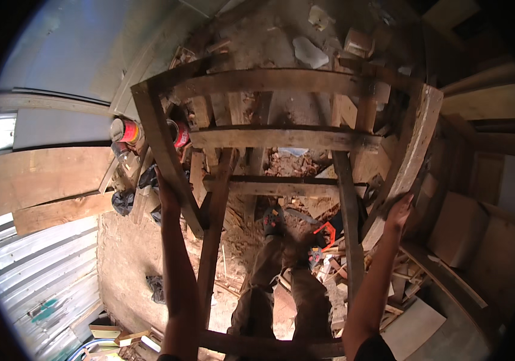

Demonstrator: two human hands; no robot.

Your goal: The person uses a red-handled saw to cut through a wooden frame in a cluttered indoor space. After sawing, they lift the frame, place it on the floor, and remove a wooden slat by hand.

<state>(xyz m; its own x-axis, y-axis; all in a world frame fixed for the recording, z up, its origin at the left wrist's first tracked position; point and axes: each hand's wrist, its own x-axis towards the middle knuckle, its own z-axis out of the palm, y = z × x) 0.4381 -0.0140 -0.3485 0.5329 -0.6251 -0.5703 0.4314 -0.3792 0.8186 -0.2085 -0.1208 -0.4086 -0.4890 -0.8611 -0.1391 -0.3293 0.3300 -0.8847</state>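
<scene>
One left hand (168, 194) and one right hand (399, 212) are holding one wooden frame (417, 144). Four crossbars (281, 138) are showing, and two long rails (215, 222) are running lengthwise. Two forearms (180, 280) are reaching in, and two trouser legs (311, 301) are showing below. Two cans (130, 131) are sitting nearby. One bright orange piece (332, 233) is lying there. At least two black bags (123, 203) are lying about, while the wood scraps (399, 286) are lying too jumbled for counting.

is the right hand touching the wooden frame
Touching. The head view shows the right hand against the outer right edge of the wooden frame, with no gap visible.
</scene>
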